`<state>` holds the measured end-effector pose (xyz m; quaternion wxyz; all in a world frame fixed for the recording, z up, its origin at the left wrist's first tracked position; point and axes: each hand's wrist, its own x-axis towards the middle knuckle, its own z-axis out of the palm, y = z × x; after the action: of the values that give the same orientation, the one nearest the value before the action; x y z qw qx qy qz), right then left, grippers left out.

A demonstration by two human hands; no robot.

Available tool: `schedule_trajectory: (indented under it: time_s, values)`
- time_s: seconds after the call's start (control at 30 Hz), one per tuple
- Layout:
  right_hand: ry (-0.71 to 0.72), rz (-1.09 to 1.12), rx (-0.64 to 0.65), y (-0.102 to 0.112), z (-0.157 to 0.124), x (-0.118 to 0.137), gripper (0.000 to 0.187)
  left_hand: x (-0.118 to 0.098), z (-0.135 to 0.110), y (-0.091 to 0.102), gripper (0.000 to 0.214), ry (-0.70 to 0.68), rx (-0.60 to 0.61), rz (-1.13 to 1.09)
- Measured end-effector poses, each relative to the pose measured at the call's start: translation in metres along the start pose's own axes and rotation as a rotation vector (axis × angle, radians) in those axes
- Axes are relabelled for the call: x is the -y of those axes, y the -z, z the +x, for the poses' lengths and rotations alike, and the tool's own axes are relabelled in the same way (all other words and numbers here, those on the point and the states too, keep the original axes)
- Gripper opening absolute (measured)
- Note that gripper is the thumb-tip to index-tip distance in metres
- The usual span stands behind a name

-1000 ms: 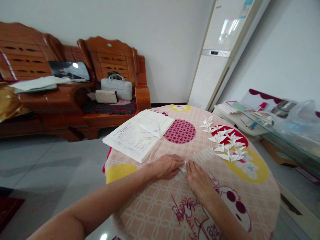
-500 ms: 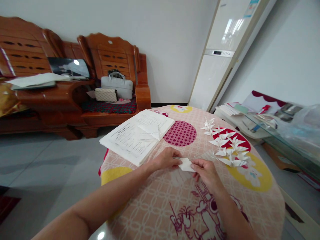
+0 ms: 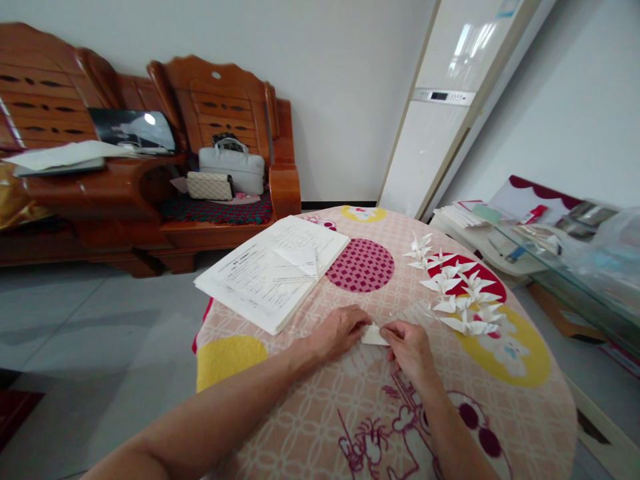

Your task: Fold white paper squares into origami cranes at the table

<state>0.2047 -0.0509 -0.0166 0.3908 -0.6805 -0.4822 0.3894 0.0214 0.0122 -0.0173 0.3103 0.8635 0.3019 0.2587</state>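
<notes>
A small folded piece of white paper lies between my two hands, low over the round table. My left hand grips its left end, fingers curled over the edge. The right end is pinched by my right hand between thumb and forefinger. To the right stand several white origami cranes in loose rows. Left of my hands rests a stack of printed sheets, with a folded paper piece on top.
A patterned cloth covers the round table. Beyond it is a wooden chair holding a grey bag and a quilted purse. A glass shelf with clutter adjoins the right side. A tall white air conditioner stands behind.
My left hand has turned more over the paper, its fingers now nearer the top edge. The paper shows as a narrower strip. The view has shifted slightly.
</notes>
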Motion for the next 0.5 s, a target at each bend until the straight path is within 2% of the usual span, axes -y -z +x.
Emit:
schedule_trajectory:
  time_s: [0.13,0.23,0.5]
  values:
    - [-0.043,0.148,0.006,0.004,0.001,-0.010,0.037,0.002,0.001,-0.005,0.023,0.067,-0.001,-0.045]
    - [-0.049,0.258,0.000,0.006,0.001,-0.014,0.040,0.001,0.001,-0.005,0.018,0.076,-0.007,-0.026]
    - [-0.031,0.272,0.078,0.012,-0.001,-0.015,0.039,-0.004,0.003,-0.004,0.010,0.094,0.003,-0.054]
